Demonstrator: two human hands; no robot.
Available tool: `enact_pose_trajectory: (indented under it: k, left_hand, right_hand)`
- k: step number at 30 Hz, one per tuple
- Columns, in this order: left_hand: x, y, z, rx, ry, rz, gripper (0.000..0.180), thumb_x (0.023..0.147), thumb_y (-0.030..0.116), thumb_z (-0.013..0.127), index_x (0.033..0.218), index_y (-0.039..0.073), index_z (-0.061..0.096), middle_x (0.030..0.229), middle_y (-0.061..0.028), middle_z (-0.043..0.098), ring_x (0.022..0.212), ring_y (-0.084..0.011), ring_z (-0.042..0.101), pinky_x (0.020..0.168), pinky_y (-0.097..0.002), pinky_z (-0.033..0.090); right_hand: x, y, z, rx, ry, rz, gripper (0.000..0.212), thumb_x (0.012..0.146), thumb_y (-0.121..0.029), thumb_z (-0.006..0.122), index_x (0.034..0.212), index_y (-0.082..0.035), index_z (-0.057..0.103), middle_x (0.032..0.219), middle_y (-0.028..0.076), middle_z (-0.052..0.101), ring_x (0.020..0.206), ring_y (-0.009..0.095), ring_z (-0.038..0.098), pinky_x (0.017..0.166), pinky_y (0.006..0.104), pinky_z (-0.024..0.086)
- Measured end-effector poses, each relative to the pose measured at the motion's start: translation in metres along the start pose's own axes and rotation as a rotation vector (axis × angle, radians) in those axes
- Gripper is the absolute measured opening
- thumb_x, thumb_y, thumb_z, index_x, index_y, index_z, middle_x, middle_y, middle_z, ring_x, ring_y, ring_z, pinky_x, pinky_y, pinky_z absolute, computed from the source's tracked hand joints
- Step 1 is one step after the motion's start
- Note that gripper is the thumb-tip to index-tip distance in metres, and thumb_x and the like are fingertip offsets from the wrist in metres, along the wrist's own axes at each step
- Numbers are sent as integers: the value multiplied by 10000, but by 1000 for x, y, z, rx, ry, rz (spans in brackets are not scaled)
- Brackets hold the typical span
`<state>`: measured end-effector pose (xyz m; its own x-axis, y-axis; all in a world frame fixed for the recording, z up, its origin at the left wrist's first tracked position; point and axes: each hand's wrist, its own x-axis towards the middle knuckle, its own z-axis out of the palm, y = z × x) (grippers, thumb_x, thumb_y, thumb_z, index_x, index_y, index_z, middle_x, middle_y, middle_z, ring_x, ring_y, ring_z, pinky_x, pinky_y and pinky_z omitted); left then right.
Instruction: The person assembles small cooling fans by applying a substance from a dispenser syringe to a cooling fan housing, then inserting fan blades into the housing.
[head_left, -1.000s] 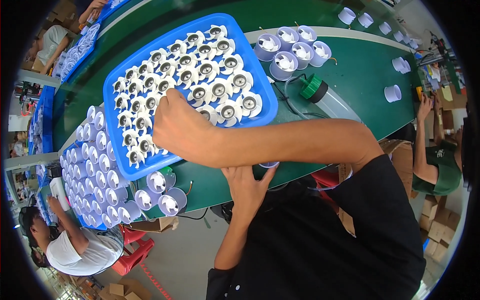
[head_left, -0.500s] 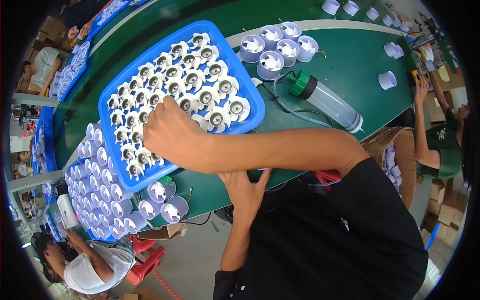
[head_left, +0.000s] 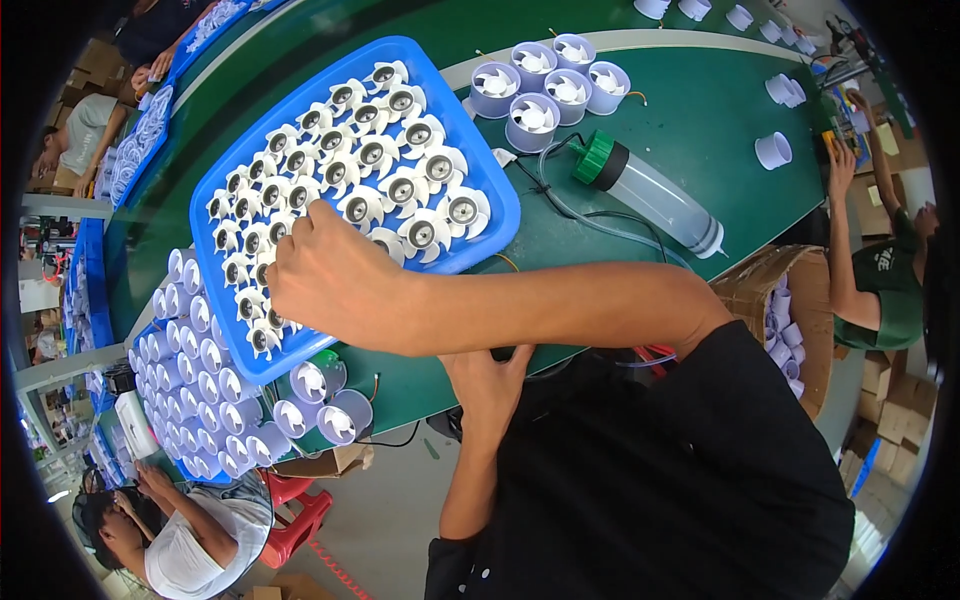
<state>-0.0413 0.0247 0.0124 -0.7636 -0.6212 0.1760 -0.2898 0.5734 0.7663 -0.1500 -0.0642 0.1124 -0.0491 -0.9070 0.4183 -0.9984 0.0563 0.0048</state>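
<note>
A blue tray (head_left: 503,205) holds several rows of white fan impellers (head_left: 462,210) with round metal-lined hubs. Over its near side is my right hand (head_left: 335,280), its fingers curled down among the impellers. The fingertips are out of sight, so I cannot tell what is between them. My right forearm crosses in front of my body. Beneath it, at the table's front edge, my left hand (head_left: 485,385) has its thumb spread from the palm. My right forearm covers the other fingertips. Three white fan housings (head_left: 345,417) stand between the tray and the table edge.
Many more housings (head_left: 205,390) are packed at the left. Another group of housings (head_left: 568,90) stands beyond the tray. A clear cylinder with a green cap (head_left: 655,197) lies to the right with tubing. A cardboard box (head_left: 808,330) holds white parts. Co-workers sit around the green table (head_left: 710,130).
My right hand has shifted slightly left and nearer over the tray, fingers still curled. My left hand stays at the table edge. The view has moved a little.
</note>
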Motion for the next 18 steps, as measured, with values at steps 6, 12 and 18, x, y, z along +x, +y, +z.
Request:
enact_pose_trajectory:
  k: [6,12,18]
  left_hand:
    - [-2,-3,2,24,-23,17,589,690,175,869,1190,-4,616,1241,-217,603,1208,-430,491,1047,-504,350]
    - [-1,-1,2,13,-9,15,592,693,179,867,1194,-2,610,1244,-214,603,1205,-433,495,1055,-504,340]
    - [4,1,1,47,28,92,582,692,200,869,1183,7,623,1171,-165,657,1144,-383,569,1023,-514,347]
  right_hand:
    - [-5,6,1,10,8,-18,68,728,-102,691,763,-46,677,691,52,621,692,189,619,633,323,410]
    - [-7,6,-1,27,95,-93,72,688,-95,689,737,-44,673,685,48,613,689,179,605,631,314,413]
    - [-14,14,-1,23,196,-132,68,666,-101,678,703,-50,651,688,29,588,699,168,580,613,292,394]
